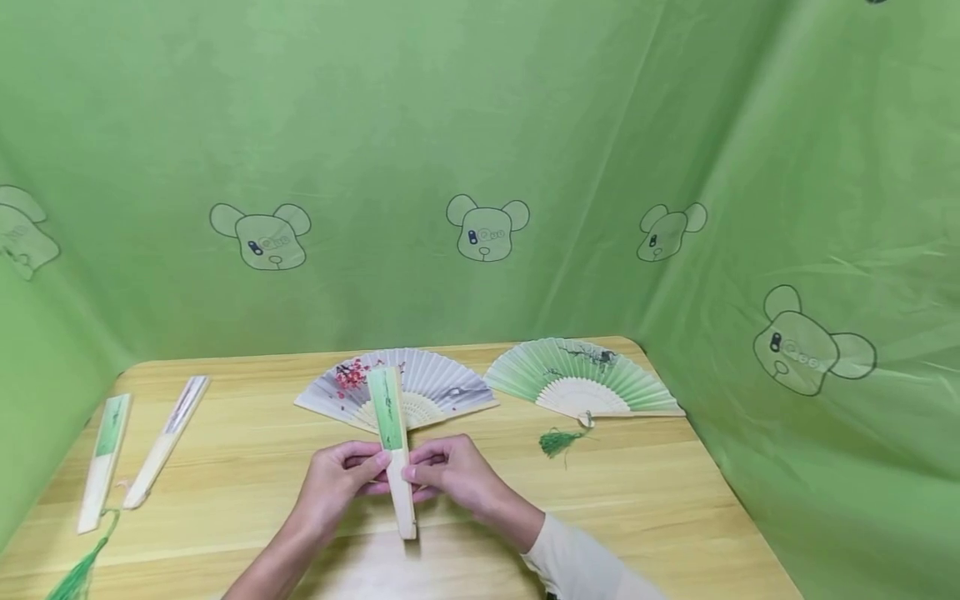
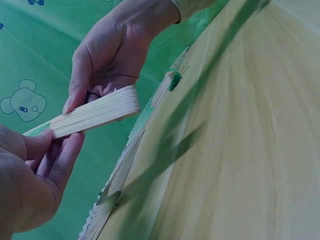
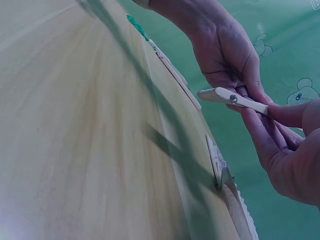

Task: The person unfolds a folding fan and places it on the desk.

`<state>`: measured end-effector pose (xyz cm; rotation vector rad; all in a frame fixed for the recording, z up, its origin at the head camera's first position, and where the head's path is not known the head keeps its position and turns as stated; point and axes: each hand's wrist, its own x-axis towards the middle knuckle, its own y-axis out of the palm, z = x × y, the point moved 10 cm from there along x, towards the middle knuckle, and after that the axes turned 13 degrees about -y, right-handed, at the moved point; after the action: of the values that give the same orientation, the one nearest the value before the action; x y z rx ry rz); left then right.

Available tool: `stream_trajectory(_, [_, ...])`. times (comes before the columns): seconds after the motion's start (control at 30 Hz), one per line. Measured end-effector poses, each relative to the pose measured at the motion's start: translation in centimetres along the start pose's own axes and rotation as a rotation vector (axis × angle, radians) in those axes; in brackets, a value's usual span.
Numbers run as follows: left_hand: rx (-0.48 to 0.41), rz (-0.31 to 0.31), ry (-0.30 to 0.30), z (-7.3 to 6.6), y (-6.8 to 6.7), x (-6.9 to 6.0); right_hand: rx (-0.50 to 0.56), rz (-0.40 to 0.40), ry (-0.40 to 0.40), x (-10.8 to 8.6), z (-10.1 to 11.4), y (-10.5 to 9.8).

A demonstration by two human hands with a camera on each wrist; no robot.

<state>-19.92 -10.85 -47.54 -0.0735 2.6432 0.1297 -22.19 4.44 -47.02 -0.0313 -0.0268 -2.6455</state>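
A folded green fan [image 1: 392, 425] with pale wooden ribs is held upright above the table, pinched from both sides. My left hand [image 1: 333, 483] grips its left side with thumb and fingers, and my right hand [image 1: 465, 479] grips its right side. In the left wrist view the stacked ribs [image 2: 97, 113] lie between my left hand [image 2: 32, 175] and my right hand [image 2: 112, 55]. The right wrist view shows the pivot end of the folded fan [image 3: 233, 98], with my right hand [image 3: 295, 150] and left hand [image 3: 225, 55] on it.
Behind it lies an open grey fan with red blossoms [image 1: 450, 392]. An open green fan [image 1: 633, 383] with a green tassel [image 1: 558, 442] is at the back right. Two folded fans, one green [image 1: 105, 462] and one greyish [image 1: 168, 442], lie on the table's left [image 1: 247, 500].
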Motion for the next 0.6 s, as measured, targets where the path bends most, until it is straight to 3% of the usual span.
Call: stream_trajectory(0.6, [-0.025,0.019,0.023,0.28,0.65,0.24,0.03,-0.074,-0.001,-0.32,-0.01,-0.65])
